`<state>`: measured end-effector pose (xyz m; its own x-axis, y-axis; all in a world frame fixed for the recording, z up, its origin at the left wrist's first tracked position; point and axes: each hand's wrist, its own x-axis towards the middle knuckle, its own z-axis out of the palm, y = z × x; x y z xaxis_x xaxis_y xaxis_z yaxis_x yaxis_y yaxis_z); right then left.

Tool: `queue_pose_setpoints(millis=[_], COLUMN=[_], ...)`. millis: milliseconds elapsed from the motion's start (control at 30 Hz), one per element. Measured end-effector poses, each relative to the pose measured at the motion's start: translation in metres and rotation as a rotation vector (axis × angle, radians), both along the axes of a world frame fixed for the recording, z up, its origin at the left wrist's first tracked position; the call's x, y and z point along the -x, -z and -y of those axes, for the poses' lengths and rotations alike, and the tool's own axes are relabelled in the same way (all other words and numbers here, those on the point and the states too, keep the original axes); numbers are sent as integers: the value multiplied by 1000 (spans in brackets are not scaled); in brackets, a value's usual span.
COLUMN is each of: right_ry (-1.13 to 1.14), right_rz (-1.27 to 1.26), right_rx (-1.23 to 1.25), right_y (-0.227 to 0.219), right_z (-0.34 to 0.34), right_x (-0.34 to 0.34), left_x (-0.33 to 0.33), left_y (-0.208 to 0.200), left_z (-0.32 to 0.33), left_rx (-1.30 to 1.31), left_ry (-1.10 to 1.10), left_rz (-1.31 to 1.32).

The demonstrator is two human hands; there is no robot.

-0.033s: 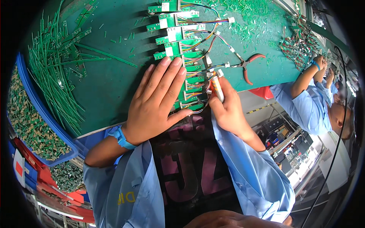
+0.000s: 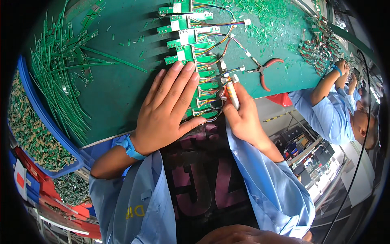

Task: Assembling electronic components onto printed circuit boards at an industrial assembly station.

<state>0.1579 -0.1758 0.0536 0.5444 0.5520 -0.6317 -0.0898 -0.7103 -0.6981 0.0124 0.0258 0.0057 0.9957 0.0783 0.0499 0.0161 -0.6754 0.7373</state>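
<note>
On the desk (image 2: 115, 95), thin green strips (image 2: 57, 81) lie at the left. Next, our left hand (image 2: 164, 105) rests flat, fingers straight, slightly spread and gripping nothing, against the left side of a row of wired green circuit boards (image 2: 209, 86). Just right of its near boards, our right hand (image 2: 245, 116) has its fingers wrapped around a striped stick (image 2: 232, 95). Farther right lie red-handled pliers (image 2: 261, 69).

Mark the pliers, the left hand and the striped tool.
Pliers (image 2: 261, 68), head view: the pivot.
Left hand (image 2: 162, 109), head view: back of the hand.
Striped tool (image 2: 232, 95), head view: middle of the handle.
</note>
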Motion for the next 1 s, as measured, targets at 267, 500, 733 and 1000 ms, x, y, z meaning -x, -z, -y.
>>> queue_pose_setpoints(millis=[267, 500, 733, 1000], right_ry=[202, 162, 154, 120], right_rz=[-258, -310, -304, -348], right_rx=[-138, -197, -220, -221], right_y=[5, 5, 5, 3], right_z=[-8, -21, -21, -24], right_x=[-36, -49, -53, -66], left_x=[-9, -36, -43, -71], left_y=[-5, -2, -4, -6], left_z=[-13, -27, -37, -54], left_rx=[53, 50, 78, 133], left_ry=[-69, -179, -169, -251], left_rz=[73, 100, 112, 80])
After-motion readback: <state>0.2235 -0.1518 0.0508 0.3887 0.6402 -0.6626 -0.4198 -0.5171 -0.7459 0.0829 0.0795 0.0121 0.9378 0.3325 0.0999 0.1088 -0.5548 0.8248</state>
